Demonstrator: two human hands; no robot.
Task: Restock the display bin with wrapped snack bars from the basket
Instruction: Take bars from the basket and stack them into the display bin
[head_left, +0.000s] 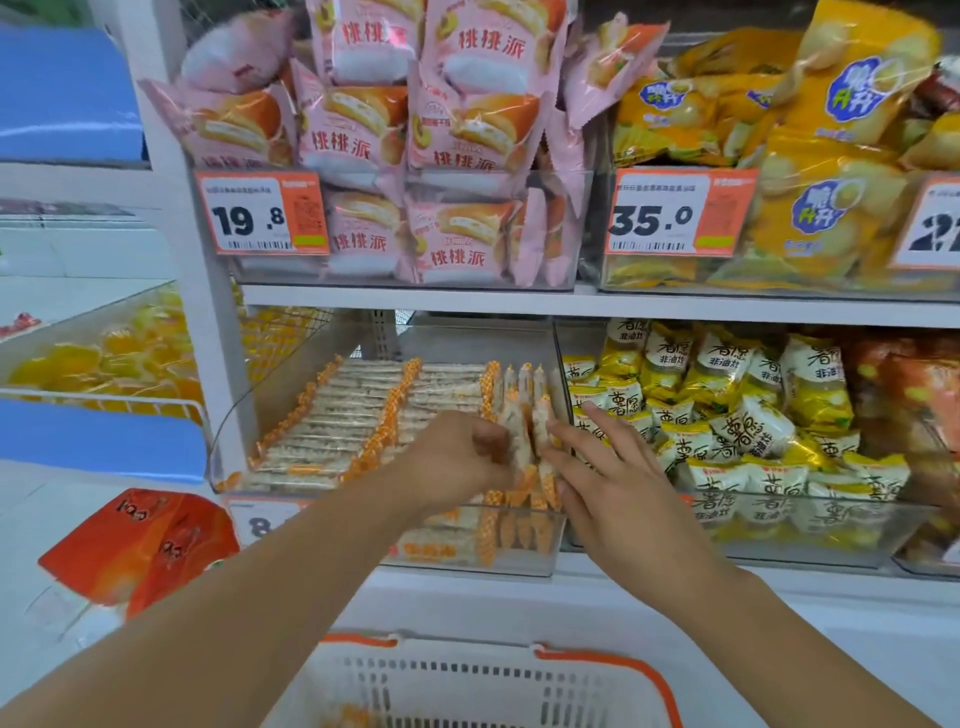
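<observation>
Both hands are working at the right end of the clear bin (550, 540): the left hand (457, 462) is curling round upright snack bars (519, 441), the right hand (618, 493) pressing straight fingers beside them, probably squaring the row. Below the bin, the basket (613, 670) is waiting. Above it, price tags (262, 213) are reading 19.8 and 35.0.

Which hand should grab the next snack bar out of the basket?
Probably the right hand. Its fingers lie straight against the upright snack bars in the display bin, so it looks free. The left hand has fingers curled round those bars. The basket sits below both hands.
</observation>
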